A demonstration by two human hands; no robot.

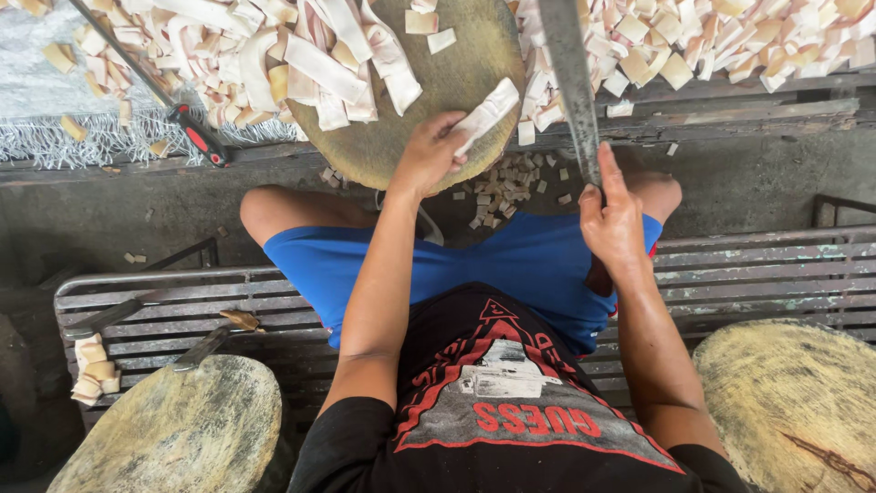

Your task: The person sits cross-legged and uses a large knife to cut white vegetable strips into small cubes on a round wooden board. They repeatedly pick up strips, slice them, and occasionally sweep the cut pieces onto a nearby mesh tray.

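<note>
The left hand [429,155] pinches a pale, flat strip of cut material [488,111] between thumb and fingers, closed on its nearer end. The strip's long axis slants up and to the right from the grip, its free end pointing toward the far right edge of the round, worn wooden chopping block [456,73] under it. Whether the strip rests on the block or is lifted just off it cannot be told.

The right hand [613,219] is wrapped tight around the handle of a long grey metal blade [570,82]. The blade runs almost straight up from the fist, leaning slightly left, and its tip is cut off by the top edge of the view. The handle itself is hidden inside the fingers. The blade stands just to the right of the strip's free end, apart from it.

Beyond the left hand's grip, a heap of similar pale strips [310,55] covers the far left part of the block. Small cut pale pieces [730,46] pile up to the right of the blade, and small offcuts [506,187] lie on the ground between the two hands.
</note>
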